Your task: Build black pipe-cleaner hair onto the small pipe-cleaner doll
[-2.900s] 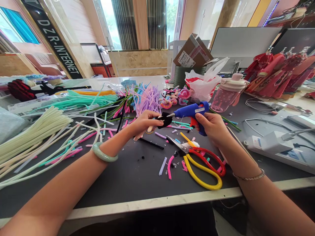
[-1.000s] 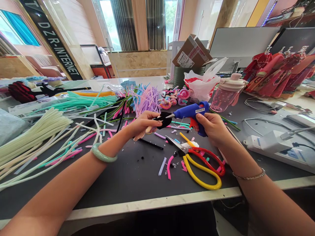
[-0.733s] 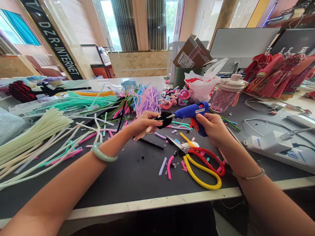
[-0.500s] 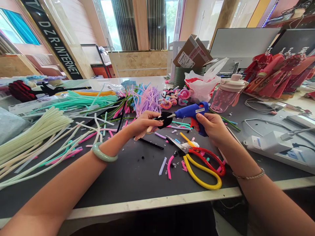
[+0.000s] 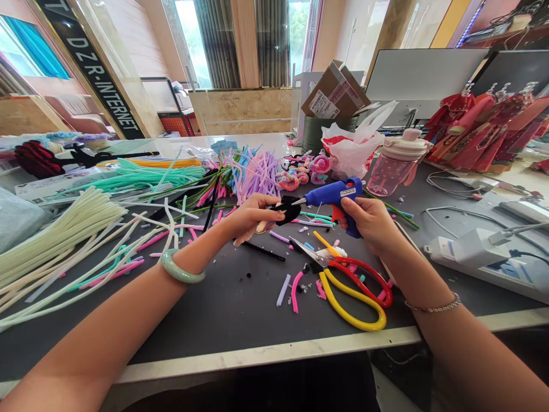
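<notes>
My right hand [image 5: 369,220] is wrapped round a blue glue gun [image 5: 330,193], fingers by its orange trigger. The gun points left, and its metal nozzle meets or nearly meets a small black fuzzy piece [image 5: 290,209]. That piece is pinched in my left hand [image 5: 256,214], along with something pale that shows below the fingers; its shape is mostly hidden. Below the gun, large scissors [image 5: 355,297] with one red and one yellow handle lie on the dark table, blades toward the upper left. Pink and lilac pipe cleaner offcuts [image 5: 295,292] are scattered beside them.
Bundles of cream pipe cleaners [image 5: 86,229] and mint ones [image 5: 146,177] lie at left, lilac ones [image 5: 259,174] at centre back. A pink bottle [image 5: 392,166] and a plastic bag [image 5: 354,149] stand behind the gun. A power strip [image 5: 484,260] with cables sits at right.
Almost nothing differs. The gun and both hands hold nearly the same place, with only a very slight shift of the black piece at the nozzle.
</notes>
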The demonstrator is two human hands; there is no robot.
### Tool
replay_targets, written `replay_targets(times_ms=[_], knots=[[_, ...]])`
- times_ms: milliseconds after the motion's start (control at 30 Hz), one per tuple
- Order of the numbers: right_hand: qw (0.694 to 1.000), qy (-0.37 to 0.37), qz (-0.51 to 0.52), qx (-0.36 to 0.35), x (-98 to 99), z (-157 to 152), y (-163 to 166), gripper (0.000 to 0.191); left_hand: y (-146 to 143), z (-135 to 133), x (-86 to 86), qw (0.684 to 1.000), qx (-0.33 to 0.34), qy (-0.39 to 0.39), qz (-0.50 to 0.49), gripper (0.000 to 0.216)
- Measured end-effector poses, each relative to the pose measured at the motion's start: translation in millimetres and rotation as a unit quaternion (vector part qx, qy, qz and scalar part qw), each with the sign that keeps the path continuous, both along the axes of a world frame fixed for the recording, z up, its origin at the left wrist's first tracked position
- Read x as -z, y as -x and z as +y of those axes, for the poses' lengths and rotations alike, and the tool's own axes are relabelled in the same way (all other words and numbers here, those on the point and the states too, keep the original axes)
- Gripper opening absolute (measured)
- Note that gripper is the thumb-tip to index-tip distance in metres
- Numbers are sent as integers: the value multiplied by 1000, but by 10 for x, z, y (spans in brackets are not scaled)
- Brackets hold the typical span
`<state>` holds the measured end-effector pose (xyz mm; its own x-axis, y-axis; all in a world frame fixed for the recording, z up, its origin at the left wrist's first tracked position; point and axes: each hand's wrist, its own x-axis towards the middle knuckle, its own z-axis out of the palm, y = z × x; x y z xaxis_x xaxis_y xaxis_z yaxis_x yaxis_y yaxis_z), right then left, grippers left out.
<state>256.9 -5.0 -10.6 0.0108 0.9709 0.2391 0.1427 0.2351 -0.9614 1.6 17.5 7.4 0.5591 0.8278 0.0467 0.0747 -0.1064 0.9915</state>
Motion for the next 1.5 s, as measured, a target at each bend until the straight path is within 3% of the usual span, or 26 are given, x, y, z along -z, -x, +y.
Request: replay_targets(times_ms=[1500], knots=[[1000, -3, 6, -25, 18, 40, -19, 61, -1, -5, 1, 999, 5, 18, -29, 21]])
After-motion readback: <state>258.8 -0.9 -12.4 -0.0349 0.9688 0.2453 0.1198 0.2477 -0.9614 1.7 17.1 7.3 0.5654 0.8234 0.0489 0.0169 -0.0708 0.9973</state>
